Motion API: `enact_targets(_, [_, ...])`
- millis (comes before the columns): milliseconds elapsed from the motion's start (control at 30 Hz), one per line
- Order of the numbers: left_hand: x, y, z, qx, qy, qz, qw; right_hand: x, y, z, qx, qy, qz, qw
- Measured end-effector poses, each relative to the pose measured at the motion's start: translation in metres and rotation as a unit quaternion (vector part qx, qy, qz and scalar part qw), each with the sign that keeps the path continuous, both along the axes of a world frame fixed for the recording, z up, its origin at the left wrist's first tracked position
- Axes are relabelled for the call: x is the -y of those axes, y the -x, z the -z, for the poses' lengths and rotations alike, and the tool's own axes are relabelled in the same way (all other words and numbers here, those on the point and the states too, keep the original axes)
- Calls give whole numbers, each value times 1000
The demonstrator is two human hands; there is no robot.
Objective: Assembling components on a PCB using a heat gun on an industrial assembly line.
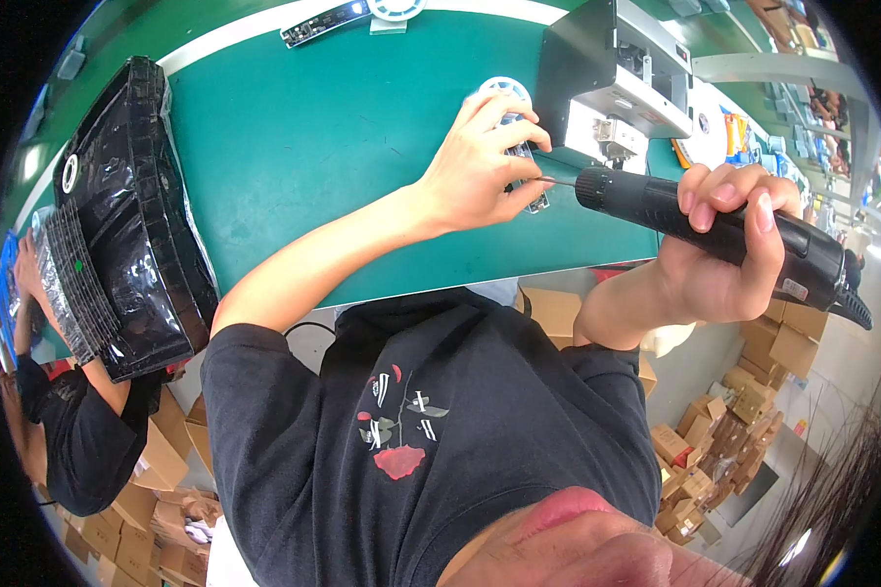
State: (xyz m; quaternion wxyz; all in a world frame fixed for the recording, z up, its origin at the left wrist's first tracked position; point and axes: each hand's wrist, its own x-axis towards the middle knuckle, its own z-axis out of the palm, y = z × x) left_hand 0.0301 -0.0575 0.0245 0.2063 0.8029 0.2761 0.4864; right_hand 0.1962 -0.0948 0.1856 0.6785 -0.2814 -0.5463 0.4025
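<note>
My right hand (pixel 729 235) is wrapped round a black electric screwdriver (pixel 646 199), held sideways with its cord end to the right. Its thin bit (pixel 560 182) points left and reaches the fingertips of my left hand (pixel 485 161). Those fingers are closed on a small device with a white round ring (pixel 505 90) at its far end and a narrow circuit-board part (pixel 536 203) at its near end. My left hand covers most of the device, so where exactly the bit touches is hidden. It lies on or just over the green work mat (pixel 362 137).
A black and silver box-shaped machine (pixel 617 73) stands right of my left hand. Another device with a circuit board (pixel 325 22) lies at the far edge. A shiny black bin-like container (pixel 132 225) sits on the left, a co-worker's arm (pixel 93 377) beside it. Cardboard boxes (pixel 715 430) are stacked behind.
</note>
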Motion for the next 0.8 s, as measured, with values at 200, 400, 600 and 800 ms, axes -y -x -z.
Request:
enact_targets(200, [0,2,-3,-9,-16,-1,1000,5,1,-3,7,3,18,1000])
enact_targets(400, [-11,10,3,-19,-53,-36,998,18,-7,5,27,22,58,998])
enact_targets(600, [-13,6,15,-34,59,-81,994,24,-5,19,5,52,57,997])
enact_targets(800, [-16,6,18,-11,112,-42,993,23,-1,22,12,65,67,996])
